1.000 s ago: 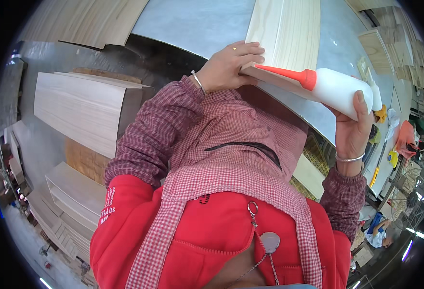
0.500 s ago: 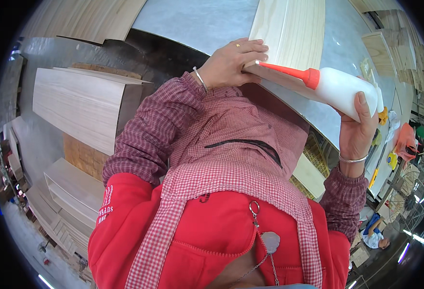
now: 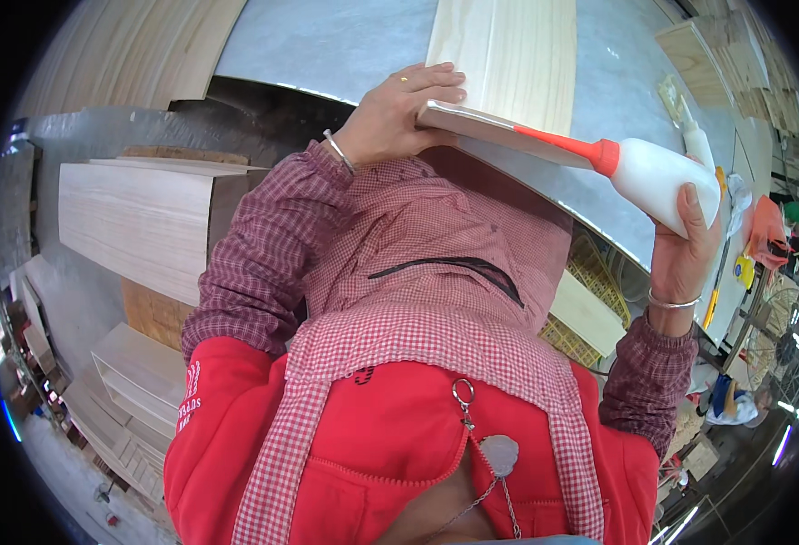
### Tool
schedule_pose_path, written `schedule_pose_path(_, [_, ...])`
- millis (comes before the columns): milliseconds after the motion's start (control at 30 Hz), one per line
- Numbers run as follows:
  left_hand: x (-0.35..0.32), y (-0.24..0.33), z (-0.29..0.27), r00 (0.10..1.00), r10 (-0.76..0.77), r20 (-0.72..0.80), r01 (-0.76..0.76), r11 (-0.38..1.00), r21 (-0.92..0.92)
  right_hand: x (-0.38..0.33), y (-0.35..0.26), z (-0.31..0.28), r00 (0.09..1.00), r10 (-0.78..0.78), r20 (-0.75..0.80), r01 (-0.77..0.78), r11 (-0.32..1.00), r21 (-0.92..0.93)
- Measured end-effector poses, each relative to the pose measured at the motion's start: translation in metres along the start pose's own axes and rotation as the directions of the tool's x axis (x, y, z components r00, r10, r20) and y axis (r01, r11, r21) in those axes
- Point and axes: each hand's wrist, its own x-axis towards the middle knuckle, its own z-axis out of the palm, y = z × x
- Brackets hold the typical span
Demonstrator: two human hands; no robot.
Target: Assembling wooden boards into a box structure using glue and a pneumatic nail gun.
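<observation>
Pale wooden boards (image 3: pixel 508 64) lie at the front edge of the grey-topped table (image 3: pixel 327 45). My left hand (image 3: pixel 399 113) grips their near left corner, fingers on top and the thumb apparently underneath. In my right hand (image 3: pixel 687 245) is a white squeeze bottle (image 3: pixel 658 177), tipped on its side. Its long red nozzle (image 3: pixel 558 145) points left along the near edge of the boards. The nozzle's tip is at that edge, though whether it touches is unclear. No liquid can be made out.
A second white bottle (image 3: pixel 695 138) stands beyond my right hand. Stacked boards (image 3: pixel 127 54) lie at the far left, with long wooden pieces (image 3: pixel 136 213) below them. A yellow crate (image 3: pixel 590 263) sits under the table's edge. Orange plastic (image 3: pixel 768 232) lies at the right.
The bottle has moved right along the near edge of the boards, its tip now farther from the left corner. My left hand keeps its hold; the whole view has shifted slightly.
</observation>
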Motion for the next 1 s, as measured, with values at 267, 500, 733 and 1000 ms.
schedule_pose_path(267, [0.003, 0.002, -0.002, 1.0, 0.015, 0.025, -0.014, 1.0, -0.023, -0.009, -0.004, -0.035, 0.995, 0.007, -0.095, -0.005, 1.0, 0.025])
schedule_pose_path(500, [0.005, 0.005, -0.007, 0.998, -0.013, 0.068, 0.016, 0.999, -0.042, -0.016, 0.001, -0.067, 0.983, -0.015, -0.181, 0.02, 0.999, 0.027])
schedule_pose_path(733, [0.004, 0.005, -0.006, 0.994, -0.052, 0.095, 0.057, 0.997, -0.059, -0.019, 0.012, -0.094, 0.967, -0.017, -0.256, 0.022, 1.0, 0.016])
schedule_pose_path(1000, [0.007, 0.004, -0.007, 0.996, -0.018, 0.082, 0.022, 0.998, -0.051, -0.012, 0.026, -0.105, 0.935, 0.083, -0.345, 0.032, 0.949, 0.314])
